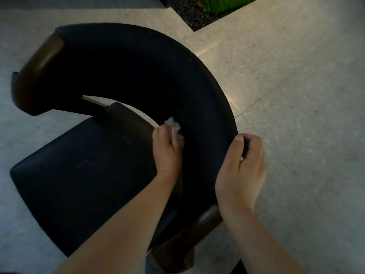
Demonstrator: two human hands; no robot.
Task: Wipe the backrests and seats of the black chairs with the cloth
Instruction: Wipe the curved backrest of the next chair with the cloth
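Below the camera, on a pale speckled floor (296, 99), stands one black chair (118, 62), seen from above and a little behind. Its curved backrest (199, 103) sweeps in a wide arc from the upper left round to the lower right, and each end of the arc finishes in a brown wooden arm tip (37, 64). The seat (79, 175) lies under the arc at the lower left, a flat black pad with a narrow sliver of floor showing between it and the backrest. At the top edge sits a planter corner (199, 14) with dark gravel and some green leaves (only partly in view).

The right hand (243, 171) grips the outer rim of the backrest at its right side, thumb on top and fingers curled over the edge. The left hand (167, 153) reaches in over the seat, fingers closed round a small pale grey cloth (174, 126) and pressing it against the inner face of the backrest. The cloth bunches out just past the fingertips, low on the curve, near the gap above the seat. The two hands are near each other, with the width of the backrest between them.
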